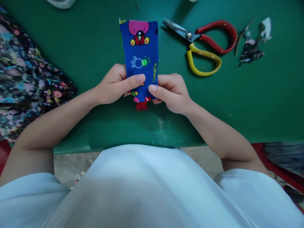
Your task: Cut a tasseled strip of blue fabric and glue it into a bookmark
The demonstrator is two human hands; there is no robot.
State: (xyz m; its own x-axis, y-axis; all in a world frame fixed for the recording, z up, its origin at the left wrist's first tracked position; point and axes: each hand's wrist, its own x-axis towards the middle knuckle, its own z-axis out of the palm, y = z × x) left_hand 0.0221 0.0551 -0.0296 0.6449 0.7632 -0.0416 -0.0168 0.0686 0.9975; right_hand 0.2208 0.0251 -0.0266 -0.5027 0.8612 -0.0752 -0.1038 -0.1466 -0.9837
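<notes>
A blue fabric piece with a pink bear, a paw print and the word "Loveable" is held upright over the green table. My left hand grips its left edge, thumb pressed on the front and fingers behind. On the right edge my right hand pinches it the same way, thumb in front. Red threads hang from the bottom end, below both thumbs. The fingers behind the fabric are mostly hidden.
Scissors with one red and one yellow handle lie right of the fabric on the green table. Beyond them sits a small bundle of scraps. Floral cloth covers the left side. A white object is at the top edge.
</notes>
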